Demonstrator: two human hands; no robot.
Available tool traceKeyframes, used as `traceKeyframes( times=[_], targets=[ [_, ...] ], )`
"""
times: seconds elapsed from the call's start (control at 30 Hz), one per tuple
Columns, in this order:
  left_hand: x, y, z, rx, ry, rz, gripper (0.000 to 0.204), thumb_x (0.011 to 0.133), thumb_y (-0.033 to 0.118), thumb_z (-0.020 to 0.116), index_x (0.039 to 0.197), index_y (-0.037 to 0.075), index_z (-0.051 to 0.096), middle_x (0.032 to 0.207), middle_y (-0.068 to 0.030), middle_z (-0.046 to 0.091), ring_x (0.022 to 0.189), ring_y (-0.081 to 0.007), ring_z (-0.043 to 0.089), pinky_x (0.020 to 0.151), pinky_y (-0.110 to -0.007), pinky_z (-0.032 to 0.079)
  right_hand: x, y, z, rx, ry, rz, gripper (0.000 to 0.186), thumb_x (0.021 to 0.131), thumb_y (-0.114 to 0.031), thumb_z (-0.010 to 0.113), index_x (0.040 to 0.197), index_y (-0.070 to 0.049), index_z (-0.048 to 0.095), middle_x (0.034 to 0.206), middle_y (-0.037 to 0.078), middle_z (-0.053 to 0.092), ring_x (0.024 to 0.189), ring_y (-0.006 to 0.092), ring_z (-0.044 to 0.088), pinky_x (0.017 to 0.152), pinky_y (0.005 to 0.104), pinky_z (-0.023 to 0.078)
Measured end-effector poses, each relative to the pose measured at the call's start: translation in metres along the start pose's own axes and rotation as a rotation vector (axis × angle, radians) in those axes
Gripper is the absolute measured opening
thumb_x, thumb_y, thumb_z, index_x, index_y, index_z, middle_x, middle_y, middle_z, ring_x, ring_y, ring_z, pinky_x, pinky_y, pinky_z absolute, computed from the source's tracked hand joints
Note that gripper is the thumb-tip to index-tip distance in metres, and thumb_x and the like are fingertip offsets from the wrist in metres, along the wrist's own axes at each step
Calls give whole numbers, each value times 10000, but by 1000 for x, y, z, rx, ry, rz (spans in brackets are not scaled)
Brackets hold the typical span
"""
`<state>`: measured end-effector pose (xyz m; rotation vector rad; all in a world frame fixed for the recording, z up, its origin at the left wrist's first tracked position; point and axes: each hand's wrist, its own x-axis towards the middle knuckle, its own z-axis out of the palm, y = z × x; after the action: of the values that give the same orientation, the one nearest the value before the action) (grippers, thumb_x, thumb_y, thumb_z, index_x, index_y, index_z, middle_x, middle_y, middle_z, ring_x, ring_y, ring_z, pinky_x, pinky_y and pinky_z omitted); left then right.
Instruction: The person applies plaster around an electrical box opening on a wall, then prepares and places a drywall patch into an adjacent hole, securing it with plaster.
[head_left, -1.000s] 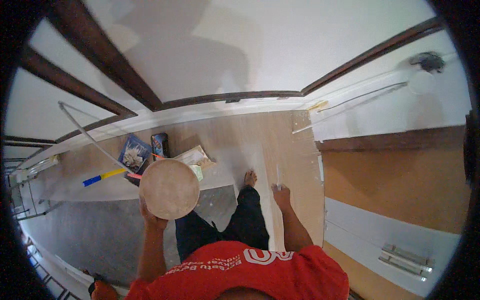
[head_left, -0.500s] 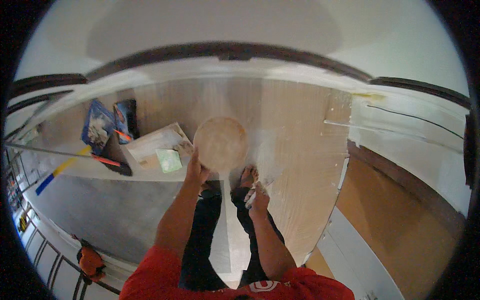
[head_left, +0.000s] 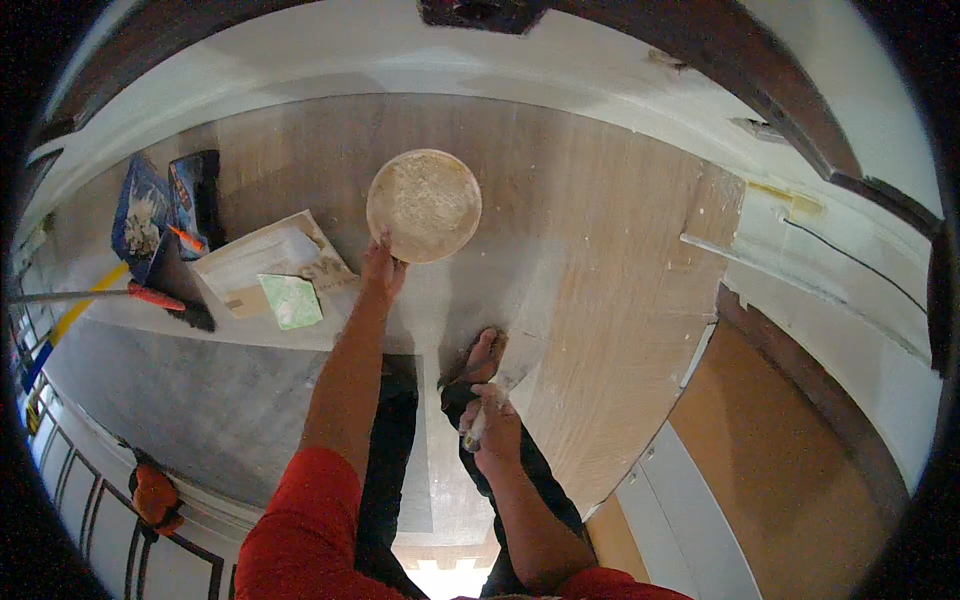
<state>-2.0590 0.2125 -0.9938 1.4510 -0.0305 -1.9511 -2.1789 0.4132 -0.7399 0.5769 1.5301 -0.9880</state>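
My left hand (head_left: 383,270) is stretched out ahead, its fingers closed on the near edge of a round tan dish (head_left: 424,205). The dish has a raised rim and a rough, pale, powdery-looking inside. Lower and to the right, my right hand (head_left: 500,440) wraps round a putty knife (head_left: 475,428) with a pale handle. Its whitish, see-through-looking blade points away from me and is hard to make out against the floor. Just beyond that hand is my bare foot (head_left: 485,352).
At left lie a flat cardboard piece (head_left: 230,268) with a pale green pad (head_left: 291,302), a blue bag (head_left: 138,225), a black-and-blue packet (head_left: 195,195) and a red-handled brush (head_left: 155,296). A grey mat (head_left: 200,400) is nearer. A brown board (head_left: 780,450) stands right; a white wall curves ahead.
My left hand has carried the dish farther ahead and tipped it, so its rough inside shows. My right hand still grips the putty knife, slightly lower and left in view. The view has shifted.
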Motion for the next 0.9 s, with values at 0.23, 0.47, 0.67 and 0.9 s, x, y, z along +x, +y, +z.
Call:
traceKeyframes(
  times=[0.23,0.47,0.67,0.9],
  targets=[
    [-174,-113,-85,1277,174,471,633,901,379,675,1347,-26,480,1245,-295,564,1119,-409,577,955,-424,468,-39,52,17,-330,-32,-63,314,1010,-337,535,1077,-40,610,685,31,571,517,114,544,439,263,434],
    [-501,-101,-104,806,590,-338,491,972,195,538,1385,-49,434,1079,-181,606,950,-233,601,826,-338,497,-126,85,13,-262,191,3,366,1000,-408,527,902,-60,582,628,18,543,501,106,519,471,278,432],
    [-604,-110,-140,1000,333,-298,578,938,92,536,1460,-34,321,1234,-177,584,1035,-253,618,875,-346,513,-189,133,-16,-879,221,-378,286,1002,-305,543,1002,-24,598,679,85,598,586,206,609,523,343,458],
    [-621,-129,-117,814,256,-214,635,930,104,568,1485,-11,280,1234,-169,593,1043,-235,624,870,-332,525,-291,75,11,-920,77,-345,308,965,-267,580,1107,5,602,796,207,669,709,378,673,629,421,528]
  ],
)
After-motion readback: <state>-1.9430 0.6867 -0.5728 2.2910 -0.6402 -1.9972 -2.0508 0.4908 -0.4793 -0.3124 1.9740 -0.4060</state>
